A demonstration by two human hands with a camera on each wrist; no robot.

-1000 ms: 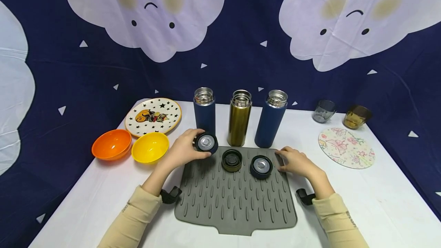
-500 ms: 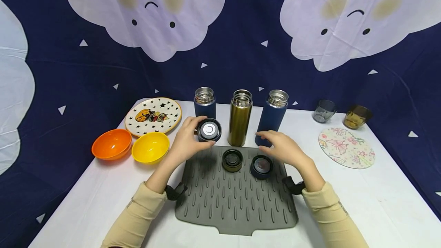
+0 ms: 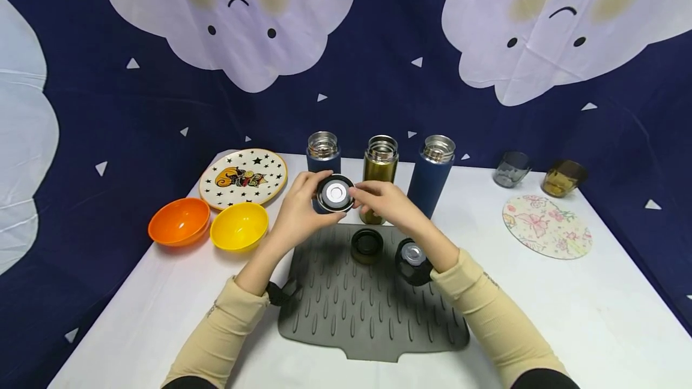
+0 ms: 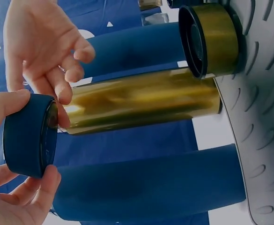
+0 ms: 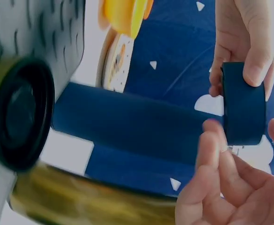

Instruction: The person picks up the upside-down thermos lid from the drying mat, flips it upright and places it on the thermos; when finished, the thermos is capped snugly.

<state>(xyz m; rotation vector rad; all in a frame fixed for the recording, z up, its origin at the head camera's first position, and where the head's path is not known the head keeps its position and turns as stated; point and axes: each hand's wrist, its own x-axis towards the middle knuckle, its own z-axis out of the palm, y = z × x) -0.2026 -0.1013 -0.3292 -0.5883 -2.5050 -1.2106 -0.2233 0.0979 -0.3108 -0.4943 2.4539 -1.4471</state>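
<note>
My left hand grips a dark blue bottle lid by its sides, thumb and fingers on opposite edges. The lid is raised above the mat, its silver inner face turned towards the head camera. My right hand is at the lid's right edge, fingers loosely bent; in the right wrist view they lie close to the lid, and contact is hard to tell. Behind stand three uncapped bottles: a blue one, a gold one and another blue one. A gold-sided lid and a second dark lid lie on the mat.
The grey ridged mat lies on a white table. At left are an orange bowl, a yellow bowl and a star-patterned plate. Two tinted cups, grey and amber, stand at right beside a floral round mat.
My left hand has raised the blue lid from above the mat's back left and tipped its inner face forward. My right hand has moved left from the mat's right edge to the lid.
</note>
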